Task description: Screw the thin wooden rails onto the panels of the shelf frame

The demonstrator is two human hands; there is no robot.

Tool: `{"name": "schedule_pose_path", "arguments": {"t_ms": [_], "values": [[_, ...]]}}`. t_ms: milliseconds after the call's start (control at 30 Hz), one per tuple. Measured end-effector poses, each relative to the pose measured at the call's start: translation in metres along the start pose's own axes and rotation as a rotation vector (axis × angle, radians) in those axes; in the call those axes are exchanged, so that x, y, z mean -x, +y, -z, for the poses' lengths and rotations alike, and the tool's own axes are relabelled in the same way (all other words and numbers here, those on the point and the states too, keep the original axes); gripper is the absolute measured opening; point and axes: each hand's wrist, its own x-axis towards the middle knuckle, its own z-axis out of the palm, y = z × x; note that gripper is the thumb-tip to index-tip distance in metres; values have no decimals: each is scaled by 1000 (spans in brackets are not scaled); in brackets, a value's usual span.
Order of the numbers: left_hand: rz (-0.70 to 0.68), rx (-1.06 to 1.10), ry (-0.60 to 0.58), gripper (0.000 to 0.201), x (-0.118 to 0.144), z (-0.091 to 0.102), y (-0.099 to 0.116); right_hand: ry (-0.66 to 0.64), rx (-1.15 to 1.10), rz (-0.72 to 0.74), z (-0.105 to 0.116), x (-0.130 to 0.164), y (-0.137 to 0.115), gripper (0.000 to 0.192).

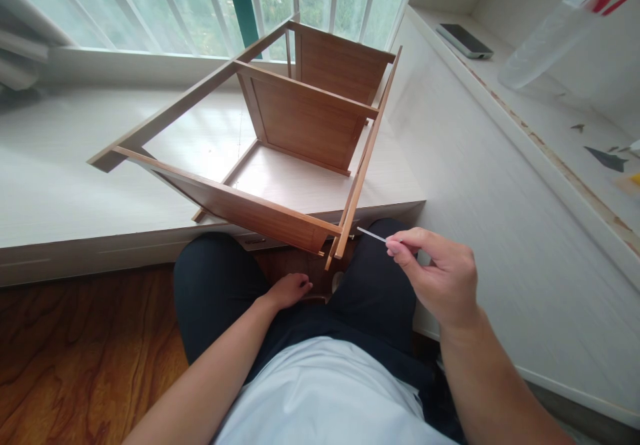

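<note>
Brown wood, smooth and faintly grained, forms a three-panelled shelf frame (pixel 303 122) lying tilted across the pale worktop (pixel 50 165), its near right corner jutting past the edge. Just right of that corner, fingers of the right hand (pixel 445 272) pinch a slim straight rod (pixel 371 234), hiding one end. The left hand (pixel 290 290) rests at the lap, fingertips partly hidden; whether they press together I cannot tell. Far right, a translucent plastic bottle (pixel 545 45) is cut off.
</note>
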Motion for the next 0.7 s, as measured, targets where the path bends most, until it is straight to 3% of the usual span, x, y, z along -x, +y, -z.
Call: {"name": "schedule_pose_path", "arguments": {"t_ms": [700], "values": [[-1,-3,-6,32,1,3,3,-10,16,148,1,0,0,12]]}}
